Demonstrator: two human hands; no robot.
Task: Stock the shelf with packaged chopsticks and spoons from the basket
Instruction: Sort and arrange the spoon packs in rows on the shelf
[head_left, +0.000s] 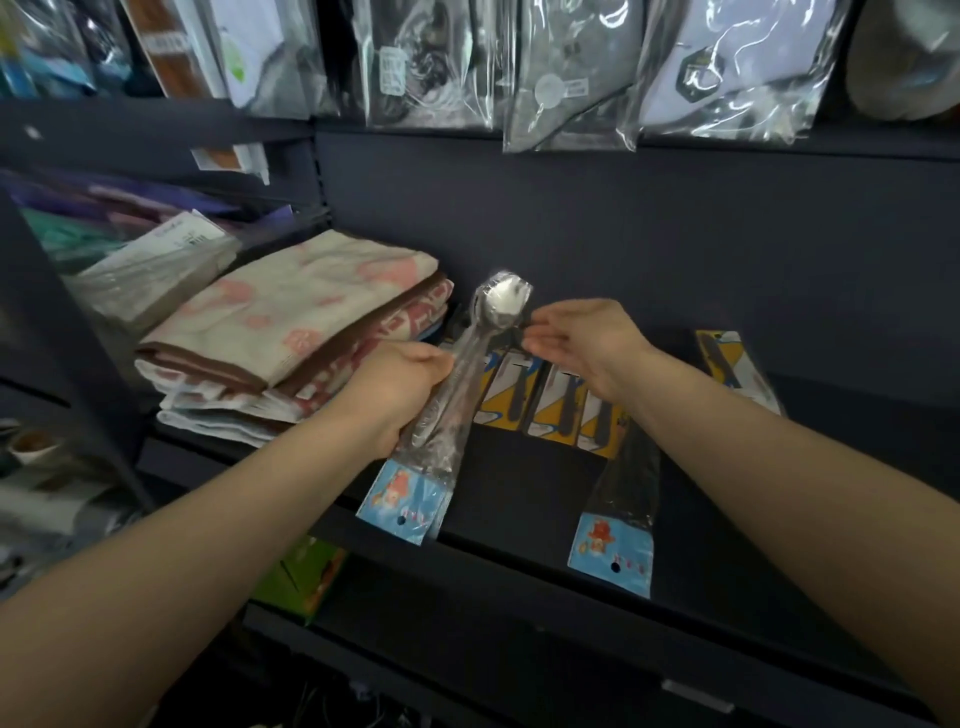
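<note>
Left hand (400, 387) gripping spoon pack (457, 395), placing it; right hand (582, 343) open, guiding bowl end at 12 o'clock; next: lay it on shelf (519, 483).

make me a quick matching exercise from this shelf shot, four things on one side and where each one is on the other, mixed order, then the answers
Things:
1. packaged spoon
2. folded towels
3. packaged chopsticks
4. yellow-carded packs

Places:
A. stacked at the left end of the shelf
B. lying alone near the front edge, blue card toward the camera
C. held in the left hand, bowl end raised near the open right hand
D. in a row on the shelf, behind the hands

Pairs: 1-C, 2-A, 3-B, 4-D
</note>
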